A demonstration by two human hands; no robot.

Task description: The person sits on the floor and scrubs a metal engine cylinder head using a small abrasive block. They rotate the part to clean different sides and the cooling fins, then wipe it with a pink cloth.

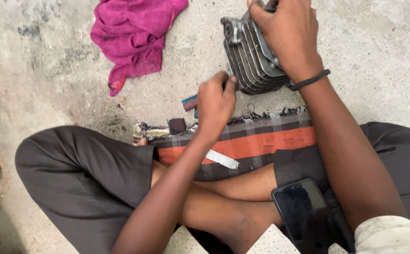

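Gripping: right hand, fingers clamped over finned metal cylinder block standing on concrete floor. Left hand, fingers pinched on a small tool at the fins, kind unclear. Block likely heavy, rigid, sharp-edged; best held across top. Magenta rag nearby.

We count one finned metal cylinder under our right hand, one magenta rag left of our left hand, one dark phone, one striped cloth.
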